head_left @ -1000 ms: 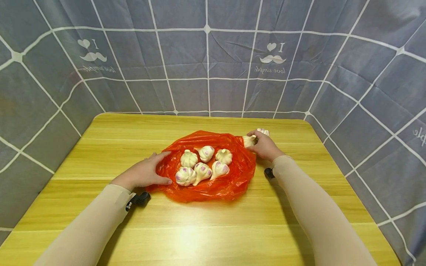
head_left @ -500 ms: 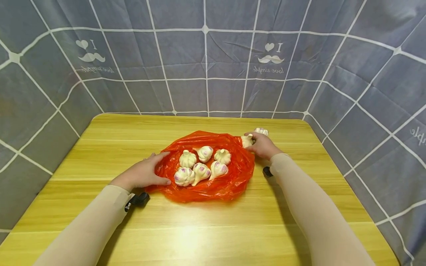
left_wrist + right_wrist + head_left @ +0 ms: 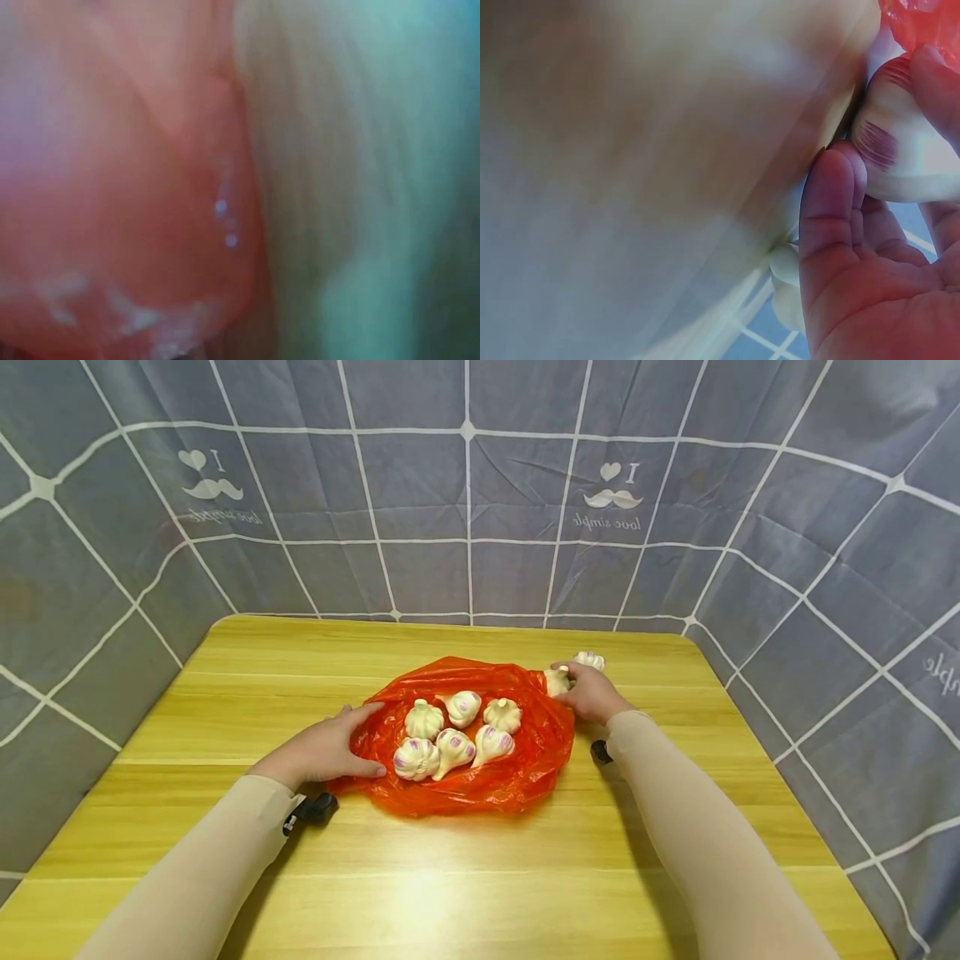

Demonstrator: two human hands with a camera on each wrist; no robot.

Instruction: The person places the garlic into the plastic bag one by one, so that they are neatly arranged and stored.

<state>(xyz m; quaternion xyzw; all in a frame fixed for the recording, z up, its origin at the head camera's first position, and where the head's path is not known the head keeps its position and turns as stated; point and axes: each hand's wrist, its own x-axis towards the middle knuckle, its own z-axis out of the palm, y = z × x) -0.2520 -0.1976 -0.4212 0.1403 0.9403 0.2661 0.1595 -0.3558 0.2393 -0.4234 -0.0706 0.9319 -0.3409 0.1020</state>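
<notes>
A thin red plastic bag (image 3: 525,781) lies spread on the table with several white and purple garlic bulbs (image 3: 454,750) in its middle. At the bag's left side rests my left hand (image 3: 318,749), thumb and forefinger spread wide against the plastic. Blurred red plastic (image 3: 135,225) fills much of the left wrist view. My right hand (image 3: 596,693) holds a garlic bulb (image 3: 556,682) at the bag's far right edge. In the right wrist view, thumb and fingers are on opposite sides of that purple-streaked bulb (image 3: 900,142), close to the tabletop.
Another garlic bulb (image 3: 590,659) sits behind the right hand, off the bag. The wooden table (image 3: 450,877) meets a grey cloth backdrop (image 3: 420,485) with white grid lines at the back and sides. A black wrist device (image 3: 318,810) sits under the left wrist.
Both hands, the bag and the bulbs stay nearly in place. The whole view shifts slightly.
</notes>
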